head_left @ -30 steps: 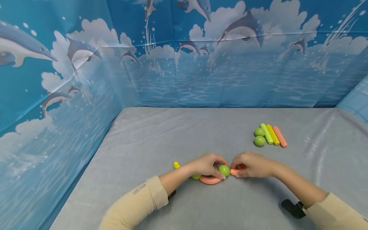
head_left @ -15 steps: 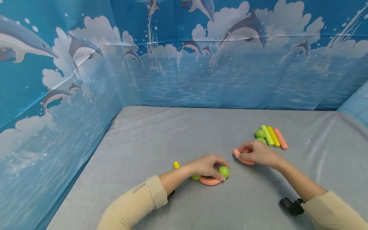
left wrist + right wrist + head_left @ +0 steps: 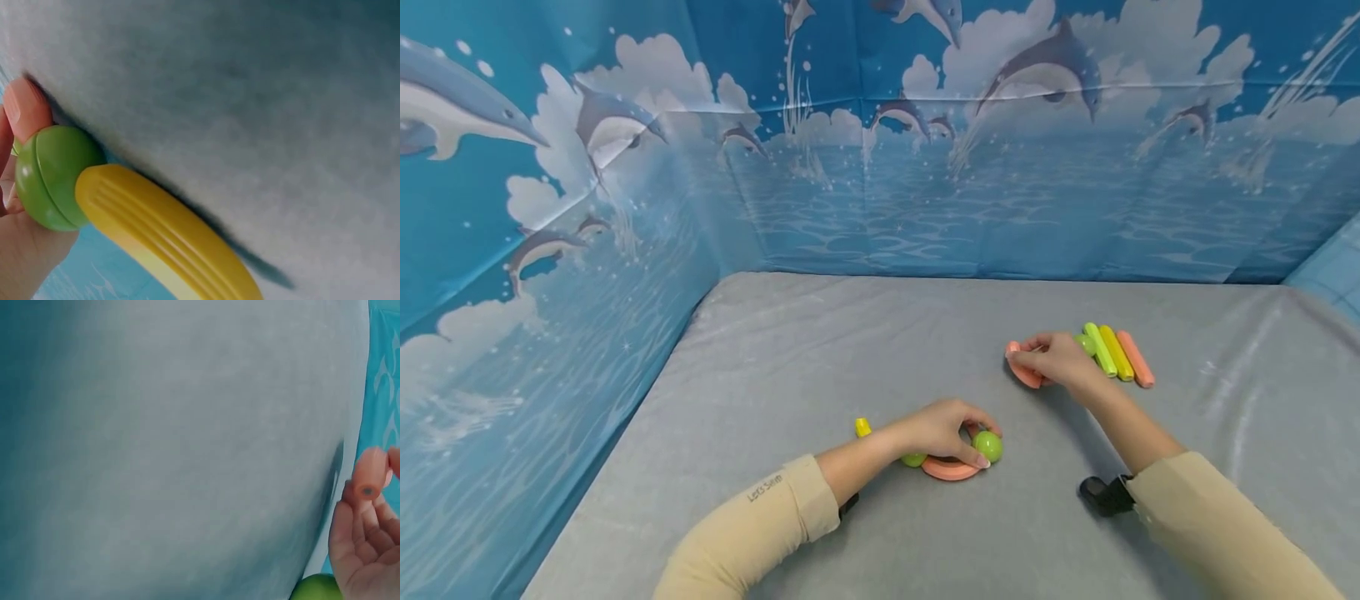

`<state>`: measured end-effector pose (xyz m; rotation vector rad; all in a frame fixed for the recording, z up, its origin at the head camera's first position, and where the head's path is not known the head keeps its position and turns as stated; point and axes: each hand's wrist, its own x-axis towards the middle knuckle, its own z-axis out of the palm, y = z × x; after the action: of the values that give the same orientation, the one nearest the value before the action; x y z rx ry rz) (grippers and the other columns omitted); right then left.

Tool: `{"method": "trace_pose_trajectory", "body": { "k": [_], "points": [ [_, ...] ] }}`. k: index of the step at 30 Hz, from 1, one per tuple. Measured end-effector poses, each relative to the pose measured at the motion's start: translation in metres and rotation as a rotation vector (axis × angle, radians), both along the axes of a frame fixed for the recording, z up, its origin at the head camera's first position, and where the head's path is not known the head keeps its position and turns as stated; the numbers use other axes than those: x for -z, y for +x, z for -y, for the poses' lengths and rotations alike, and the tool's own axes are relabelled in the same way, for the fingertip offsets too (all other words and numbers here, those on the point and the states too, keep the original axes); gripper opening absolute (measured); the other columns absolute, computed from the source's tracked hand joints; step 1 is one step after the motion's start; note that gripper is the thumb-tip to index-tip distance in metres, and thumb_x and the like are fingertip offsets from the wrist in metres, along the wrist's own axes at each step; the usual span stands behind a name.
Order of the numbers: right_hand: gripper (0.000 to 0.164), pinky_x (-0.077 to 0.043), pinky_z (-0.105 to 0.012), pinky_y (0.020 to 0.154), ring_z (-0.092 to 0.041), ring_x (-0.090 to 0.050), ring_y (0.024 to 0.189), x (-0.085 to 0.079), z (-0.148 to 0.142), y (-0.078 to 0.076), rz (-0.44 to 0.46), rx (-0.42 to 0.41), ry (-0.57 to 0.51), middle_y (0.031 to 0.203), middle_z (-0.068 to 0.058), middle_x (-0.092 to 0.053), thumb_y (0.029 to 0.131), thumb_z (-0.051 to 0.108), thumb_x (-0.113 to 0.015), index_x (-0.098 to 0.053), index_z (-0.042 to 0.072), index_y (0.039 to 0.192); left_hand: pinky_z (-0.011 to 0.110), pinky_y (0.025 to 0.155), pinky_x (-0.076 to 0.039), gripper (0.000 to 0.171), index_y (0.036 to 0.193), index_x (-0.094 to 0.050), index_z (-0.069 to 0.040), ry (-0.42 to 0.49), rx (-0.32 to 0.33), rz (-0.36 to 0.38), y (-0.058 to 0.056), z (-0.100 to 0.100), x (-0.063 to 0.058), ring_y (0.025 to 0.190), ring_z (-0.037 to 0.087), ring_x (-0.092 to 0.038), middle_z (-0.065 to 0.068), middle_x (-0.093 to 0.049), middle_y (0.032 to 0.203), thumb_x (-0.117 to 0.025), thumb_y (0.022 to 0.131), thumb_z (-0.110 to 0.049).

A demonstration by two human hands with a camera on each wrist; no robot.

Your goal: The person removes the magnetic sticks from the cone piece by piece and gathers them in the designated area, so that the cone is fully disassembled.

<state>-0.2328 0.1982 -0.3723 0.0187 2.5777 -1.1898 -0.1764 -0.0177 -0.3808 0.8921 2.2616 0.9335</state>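
Left hand point(image 3: 943, 429): and it's thumb and fingers pinching the green ball point(image 3: 988, 447) ending the chain point(image 3: 951, 471), well in from the grey surface point(image 3: 850, 350)'s far edge.
Right hand point(image 3: 1060, 362): clamped on a curved pink piece point(image 3: 1024, 376), closer to that edge!
Sticks point(image 3: 1116, 353): three abreast, toward the far right corner.

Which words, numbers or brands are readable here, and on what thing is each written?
"Let's Swim": on the left sleeve; small and blurred, second word uncertain.
No writing is readable on the curved orange stick in the right hand, the green ball in the left hand, or the dolphin curtain.
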Motion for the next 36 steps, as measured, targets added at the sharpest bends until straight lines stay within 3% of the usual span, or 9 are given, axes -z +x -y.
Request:
{"method": "trace_pose_trajectory", "body": {
  "k": [14,23,36],
  "points": [
    [0.043,-0.048,-0.028,0.061,-0.019,-0.053,0.073,0.004,0.006,-0.015,-0.019,0.080,0.028,0.096,-0.016,-0.055,0.088,0.027,-0.062,-0.055,-0.008,0.110,0.013,0.074,-0.042,0.038,0.116,-0.066,-0.011,0.001,0.001,0.012,-0.002,0.000,-0.001,0.080,0.000,-0.054,-0.006,-0.062,0.092,-0.075,0.080,-0.015],
    [0.032,-0.042,-0.029,0.050,-0.017,-0.050,0.057,0.011,0.009,-0.013,-0.135,0.063,0.128,0.071,-0.008,-0.056,0.087,0.025,-0.063,-0.059,-0.006,0.093,0.013,0.071,-0.042,0.039,0.117,-0.065,-0.010,0.010,0.013,0.023,0.002,0.000,0.000,0.078,0.000,-0.054,-0.004,-0.063,0.092,-0.075,0.080,-0.016],
    [0.039,-0.041,-0.029,0.050,-0.019,-0.050,0.059,0.004,0.011,-0.018,-0.104,0.049,0.204,0.080,-0.013,-0.057,0.086,0.029,-0.066,-0.060,-0.006,0.099,0.014,0.074,-0.042,0.041,0.117,-0.064,-0.012,-0.028,-0.009,0.017,-0.001,0.000,-0.003,0.082,0.002,-0.055,-0.005,-0.062,0.092,-0.077,0.079,-0.019]
  ]
}}
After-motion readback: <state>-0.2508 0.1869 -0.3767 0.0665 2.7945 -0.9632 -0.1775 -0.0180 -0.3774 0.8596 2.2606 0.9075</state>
